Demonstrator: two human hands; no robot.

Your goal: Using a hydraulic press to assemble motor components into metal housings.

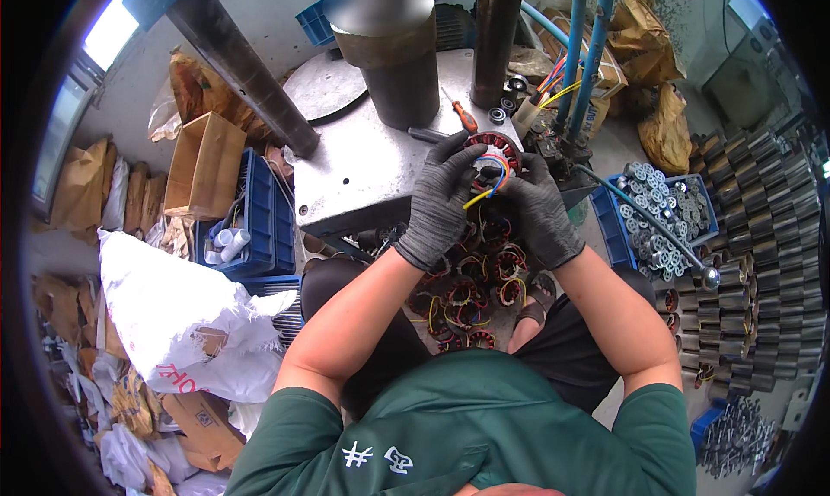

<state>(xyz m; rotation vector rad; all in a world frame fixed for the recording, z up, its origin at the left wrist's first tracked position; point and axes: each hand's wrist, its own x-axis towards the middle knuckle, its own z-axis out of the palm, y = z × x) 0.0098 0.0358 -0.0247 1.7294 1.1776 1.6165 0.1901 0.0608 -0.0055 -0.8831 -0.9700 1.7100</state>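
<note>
Both my hands wear dark grey knit gloves and hold a motor stator (499,141) at the front edge of the metal press table. The ring has dark red windings. Blue, red and yellow lead wires (497,178) hang from its near side, between my hands. My left hand (443,198) grips the left side with bent fingers near the wires. On the opposite side, my right hand (543,209) is closed around the rim, its fingertips partly hidden. An orange-handled screwdriver (464,115) and a black rod (427,135) lie just beyond the stator.
A thick steel cylinder (402,85) stands on the press table (359,163) between dark columns (242,64). Several stators (467,293) lie on the floor between my legs. At right are a blue crate (611,228) of metal parts, a ball-ended lever (666,235) and stacked metal cylinders (748,245).
</note>
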